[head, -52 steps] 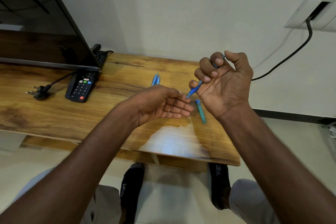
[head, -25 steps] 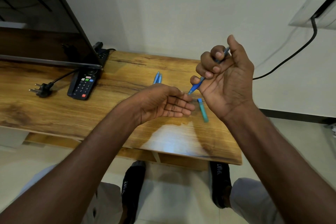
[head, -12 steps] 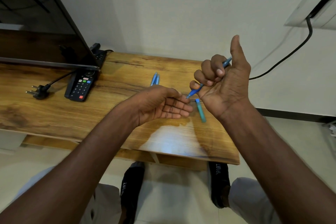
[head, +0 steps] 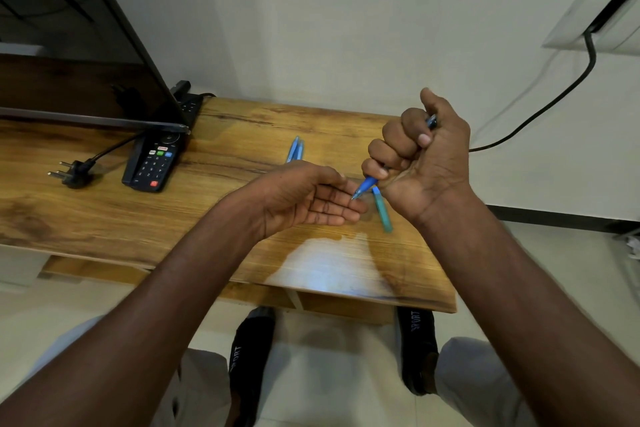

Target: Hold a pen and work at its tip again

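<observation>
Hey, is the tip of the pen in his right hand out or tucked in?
Out. The pen in the right hand shows a thin metal point past its blue cone, at the left hand fingertips.

Both forearms reach forward from the lower corners and converge toward the middle. The left hand (head: 304,199) lies palm up, tilted inward, its fingers (head: 337,208) straight, close together and pointing toward the right hand. The right hand (head: 420,156) is raised just beside and slightly above the left fingertips, wrist bent back, palm facing the person. Its fingers are curled into a fist round a blue pen (head: 363,189), thumb upright along the top; the pen's tip meets the left fingertips.
</observation>
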A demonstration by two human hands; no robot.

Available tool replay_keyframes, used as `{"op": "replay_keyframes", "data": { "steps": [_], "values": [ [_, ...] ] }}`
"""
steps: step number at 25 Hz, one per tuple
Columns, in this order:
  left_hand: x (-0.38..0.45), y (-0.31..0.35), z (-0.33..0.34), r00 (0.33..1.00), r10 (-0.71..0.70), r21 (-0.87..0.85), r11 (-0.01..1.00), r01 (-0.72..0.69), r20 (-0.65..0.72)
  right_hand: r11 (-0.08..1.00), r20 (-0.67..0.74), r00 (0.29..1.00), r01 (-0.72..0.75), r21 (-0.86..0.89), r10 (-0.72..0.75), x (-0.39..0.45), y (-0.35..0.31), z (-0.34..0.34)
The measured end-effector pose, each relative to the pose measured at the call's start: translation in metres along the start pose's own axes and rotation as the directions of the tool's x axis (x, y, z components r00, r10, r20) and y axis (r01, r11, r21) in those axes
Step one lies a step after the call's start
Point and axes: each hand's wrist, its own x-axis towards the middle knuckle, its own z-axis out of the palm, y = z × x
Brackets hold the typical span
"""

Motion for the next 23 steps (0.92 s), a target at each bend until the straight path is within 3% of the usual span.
{"op": "replay_keyframes", "data": {
  "steps": [23],
  "values": [
    [-0.0001,-0.0002,0.0008,1.0,0.001,0.021,1.0,-0.001,0.001,0.998,0.066,0.998,-0.026,0.057,0.023,-0.0031,-0.0009,0.0]
  ]
}}
